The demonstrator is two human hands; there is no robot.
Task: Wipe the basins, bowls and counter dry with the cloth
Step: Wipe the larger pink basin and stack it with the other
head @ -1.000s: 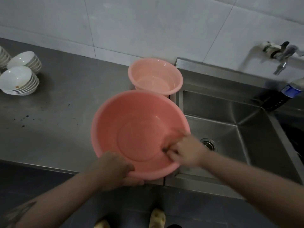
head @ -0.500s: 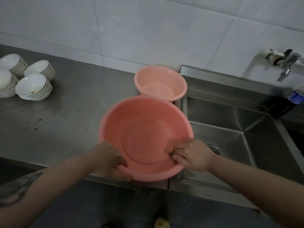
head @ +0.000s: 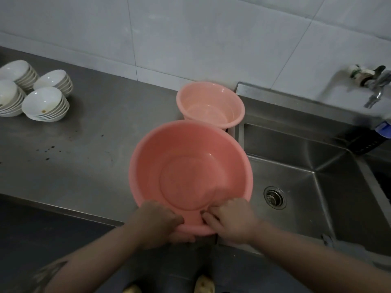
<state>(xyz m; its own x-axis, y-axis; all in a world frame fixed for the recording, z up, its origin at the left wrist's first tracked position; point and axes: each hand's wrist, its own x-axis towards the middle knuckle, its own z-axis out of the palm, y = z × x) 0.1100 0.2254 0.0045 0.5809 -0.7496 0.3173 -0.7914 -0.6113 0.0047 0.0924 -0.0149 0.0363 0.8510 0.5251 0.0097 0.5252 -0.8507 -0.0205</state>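
left hand (head: 157, 224): grips near rim of large pink basin (head: 186, 166); thumb over the rim on the inside, fingers curled under the outer wall.
right hand (head: 231, 218): inside the same basin at its near wall, just right of the left thumb; fingers bent and bunched, tips pressed on the pink plastic. Something small and dark peeks out at the fingertips, too little visible to say if it's the cloth, so can't tell whether this hand grasps anything.
hands gap: thumb of left and fingertips of right nearly touch, both at the rim section closest to the person.
large pink basin: open side up, tilted toward the camera, near rim past the counter edge; spreads away from both sets of fingers, straddling the seam between counter and sink.
small pink basin (head: 210, 105): upright, beyond the large basin's far rim, well away from the fingers, beside the sink's left edge.
steel counter (head: 84, 144): left of and beyond the left fingers; dark specks on the surface.
white bowl stacks (head: 45, 103): four stacks, far left and beyond the left hand, well apart from it; front stack's top bowl has a brownish smear.
sink (head: 296, 176): right of the right fingers, round drain (head: 274, 196) just past that hand.
wall tap (head: 374, 85): far right, high, above sink's back corner.
blue-capped bottle (head: 383, 129): right frame edge, mostly cut off.
tiled wall (head: 190, 39): behind everything.
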